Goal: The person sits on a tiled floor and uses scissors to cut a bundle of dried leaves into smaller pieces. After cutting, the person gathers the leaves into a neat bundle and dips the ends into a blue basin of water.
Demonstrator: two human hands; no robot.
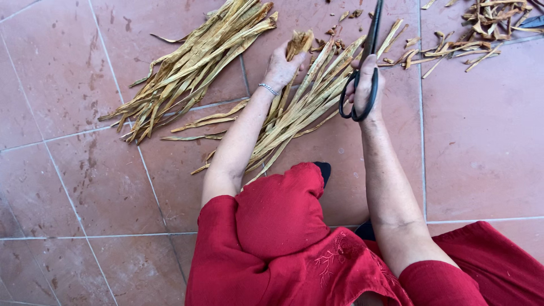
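A second pile of dried leaf strips [195, 62] is spread on the floor [73, 187] at upper left, fanned from a tight top end near the upper edge down to loose tips at the left. A few stray strips [207, 122] are seen just below it. Short cut scraps [481, 28] are heaped at the upper right corner, with smaller bits [345, 17] scattered near the top edge. The floor is laid with reddish tiles, stained in places, divided by pale grout lines. Red clothing [283, 243] fills the lower middle, and a black shoe tip [324, 170] shows beside it.
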